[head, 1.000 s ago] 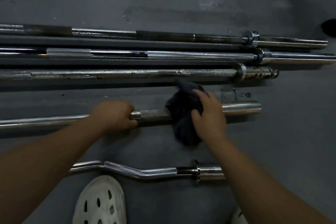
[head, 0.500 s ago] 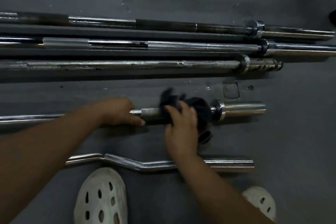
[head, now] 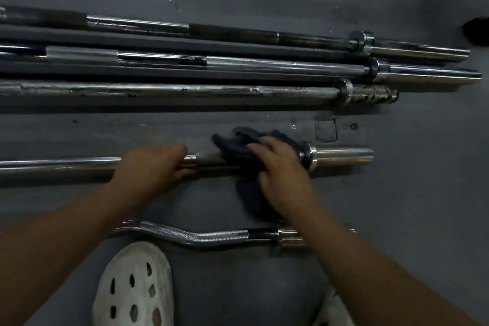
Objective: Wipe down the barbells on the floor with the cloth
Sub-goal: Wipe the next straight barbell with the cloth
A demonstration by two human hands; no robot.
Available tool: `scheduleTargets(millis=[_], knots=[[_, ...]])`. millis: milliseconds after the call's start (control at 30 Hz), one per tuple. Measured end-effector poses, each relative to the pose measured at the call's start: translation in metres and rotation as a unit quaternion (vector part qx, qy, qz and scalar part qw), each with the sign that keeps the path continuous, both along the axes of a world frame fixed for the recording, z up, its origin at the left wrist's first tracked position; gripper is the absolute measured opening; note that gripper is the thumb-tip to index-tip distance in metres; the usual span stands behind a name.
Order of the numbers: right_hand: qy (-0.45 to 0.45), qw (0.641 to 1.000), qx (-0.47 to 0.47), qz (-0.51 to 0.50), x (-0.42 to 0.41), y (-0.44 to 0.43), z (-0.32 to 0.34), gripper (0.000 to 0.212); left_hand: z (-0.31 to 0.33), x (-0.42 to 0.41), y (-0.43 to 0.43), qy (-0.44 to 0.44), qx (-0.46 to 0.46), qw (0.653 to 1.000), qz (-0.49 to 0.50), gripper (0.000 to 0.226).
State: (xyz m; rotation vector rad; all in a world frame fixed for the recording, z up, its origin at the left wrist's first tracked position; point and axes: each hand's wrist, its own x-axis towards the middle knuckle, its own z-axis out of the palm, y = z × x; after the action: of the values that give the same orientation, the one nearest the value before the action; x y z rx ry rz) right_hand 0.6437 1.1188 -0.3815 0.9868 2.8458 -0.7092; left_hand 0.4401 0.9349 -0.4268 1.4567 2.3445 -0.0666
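Several steel barbells lie side by side on the dark grey floor. The nearest straight barbell (head: 344, 154) runs left to right across the middle. My left hand (head: 153, 164) grips its shaft. My right hand (head: 280, 167) presses a dark cloth (head: 238, 144) around the same shaft, just left of the collar and chrome sleeve. Part of the cloth hangs down toward me under the hand. A bent curl bar (head: 201, 237) lies closer to me, its right end hidden by my right forearm.
Three long barbells lie farther away: a dark one (head: 238, 33), a chrome one (head: 264, 65) and a worn one (head: 185, 90). My white perforated shoe (head: 132, 291) stands near the curl bar; another shoe (head: 330, 309) peeks out bottom right. A dark object (head: 476, 32) sits at the right edge.
My right hand slid the cloth left along the shaft from the collar, then back right toward it. The left hand kept its grip on the shaft.
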Motion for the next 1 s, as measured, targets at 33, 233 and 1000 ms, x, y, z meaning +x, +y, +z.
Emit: scheduleTargets(millis=[33,233,1000], knots=[[0.000,0.997,0.010,-0.076,0.011,0.013,-0.001,0.066,-0.005,-0.001,0.004,-0.036,-0.009,0.999,-0.003,0.056],[0.001,0.999,-0.044,-0.023,-0.017,-0.044,-0.006,0.059,0.010,-0.028,0.021,-0.169,-0.129,0.977,0.014,0.064],[0.018,0.998,-0.008,-0.053,-0.003,-0.014,-0.003,0.061,0.010,0.011,-0.007,-0.013,-0.022,1.000,0.006,0.044]])
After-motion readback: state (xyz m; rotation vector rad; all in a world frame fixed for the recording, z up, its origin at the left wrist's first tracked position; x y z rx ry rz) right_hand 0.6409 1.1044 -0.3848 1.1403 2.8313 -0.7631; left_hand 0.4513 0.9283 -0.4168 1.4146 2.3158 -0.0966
